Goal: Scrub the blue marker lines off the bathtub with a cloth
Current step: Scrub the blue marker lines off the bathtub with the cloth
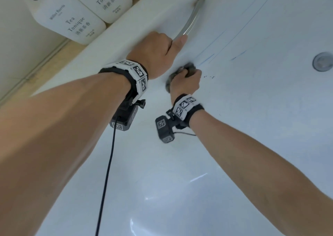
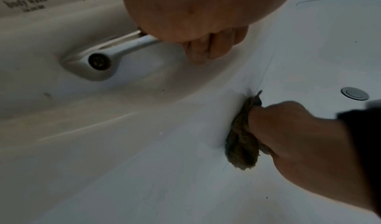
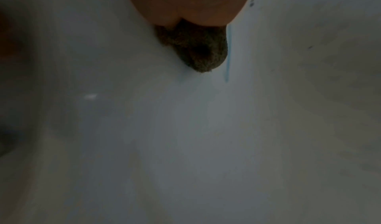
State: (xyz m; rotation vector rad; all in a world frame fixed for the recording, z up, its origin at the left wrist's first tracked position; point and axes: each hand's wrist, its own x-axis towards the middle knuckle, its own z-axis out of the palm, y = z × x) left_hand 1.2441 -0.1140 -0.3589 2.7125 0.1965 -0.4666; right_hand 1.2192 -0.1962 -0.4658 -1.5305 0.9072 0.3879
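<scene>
We brace: left hand (image 1: 158, 52) wraps the grab bar (image 1: 191, 19) under the bathtub (image 1: 252, 127) rim for support | right hand (image 1: 185, 82) clenches the bunched cloth (image 2: 243, 146), pressed to the side wall at the near end of the blue lines (image 1: 207, 59), so scrubbing force bears there.

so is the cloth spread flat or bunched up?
Bunched up. The cloth is wadded into a lump in the right hand, which grips it and presses it against the bathtub wall.
</scene>
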